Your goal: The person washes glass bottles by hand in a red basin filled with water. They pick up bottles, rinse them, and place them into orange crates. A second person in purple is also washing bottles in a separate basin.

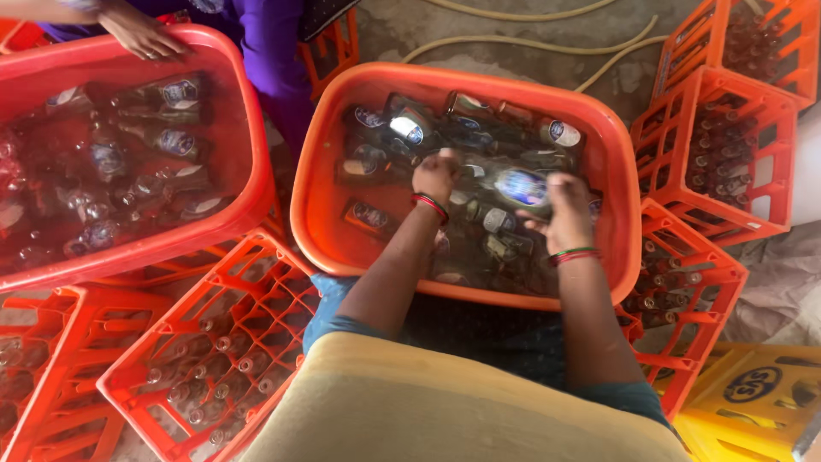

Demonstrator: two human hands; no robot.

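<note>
Head view, looking down into an orange tub (466, 75) full of water and submerged glass bottles.

- Left hand (436, 174): fingers curled tight into a fist at the water's surface, far-left of the tub's middle. Whatever they close on is hidden under the knuckles; cannot tell if it is a bottle neck.
- Right hand (560, 210): fingers wrapped round the labelled bottle (522, 186), which lies tilted at the surface just left of the palm, its blue-and-white oval label facing up.
- Both wrists carry red and green bangles.
- Step in hand, as I read it: working one bottle in the soak, probably at its label, the two hands close together over the tub's centre.
- Any next move on that bottle calls for a firm hold on wet, slippery glass, and care not to knock it against the others crowded beneath.

Around: a red tub (248, 184) of bottles to the left, another person's hand (141, 34) on its far rim. Orange crates (214, 342) near left and to the right hold upright bottles. Yellow crate (753, 385) near right; hoses (513, 38) on the far floor.
</note>
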